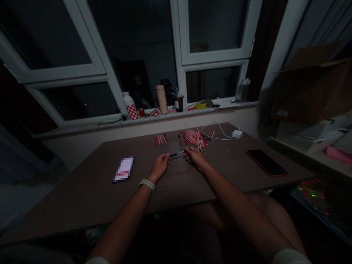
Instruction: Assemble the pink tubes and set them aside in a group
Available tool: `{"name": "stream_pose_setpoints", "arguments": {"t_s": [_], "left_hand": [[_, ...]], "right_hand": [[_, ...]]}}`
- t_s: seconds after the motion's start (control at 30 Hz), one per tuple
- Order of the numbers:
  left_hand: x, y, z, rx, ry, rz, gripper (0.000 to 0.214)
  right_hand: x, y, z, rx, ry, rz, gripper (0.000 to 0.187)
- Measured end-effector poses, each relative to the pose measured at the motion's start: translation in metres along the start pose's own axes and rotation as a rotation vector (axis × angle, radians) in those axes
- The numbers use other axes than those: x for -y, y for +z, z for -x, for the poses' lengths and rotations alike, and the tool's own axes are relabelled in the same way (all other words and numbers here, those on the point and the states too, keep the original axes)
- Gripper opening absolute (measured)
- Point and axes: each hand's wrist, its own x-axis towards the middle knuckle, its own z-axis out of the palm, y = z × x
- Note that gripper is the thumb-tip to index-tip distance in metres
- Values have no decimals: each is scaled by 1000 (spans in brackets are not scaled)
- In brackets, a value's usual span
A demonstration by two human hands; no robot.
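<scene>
Between my two hands a black and clear pen (178, 153) is held above the brown table (176, 183). My left hand (161, 165) pinches its dark end, and a pale watch strap (147, 184) circles that wrist. My right hand (195, 157) is closed on the other end, its fingertips partly hidden. Just beyond the right hand lies a loose pile of pink pen parts (194, 136) with some red and black pieces. A short row of pink and red pen pieces (160, 140) lies farther left, and a single dark piece (179, 139) rests between row and pile.
A lit phone (124, 168) lies at left, a dark phone with a red edge (266, 162) at right. A white charger (237, 134) and cable sit at the back right. Bottles and a cup (179, 103) stand on the windowsill. A cardboard box (310, 88) is at far right.
</scene>
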Motion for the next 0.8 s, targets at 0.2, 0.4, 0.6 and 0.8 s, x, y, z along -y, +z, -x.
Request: {"name": "stream_pose_setpoints", "arguments": {"t_s": [0.2, 0.4, 0.6, 0.8], "left_hand": [[4, 0, -3, -60, -32, 12, 27], [6, -1, -2, -81, 41, -116, 20], [12, -3, -2, -85, 50, -233, 16], [15, -7, -1, -71, 23, -362, 14]], "right_hand": [[-3, -2, -3, -56, -3, -3, 22], [-3, -4, -8, -181, 24, -23, 21], [-3, -7, -10, -279, 31, 26, 26], [-13, -12, -18, -300, -45, 54, 26]]}}
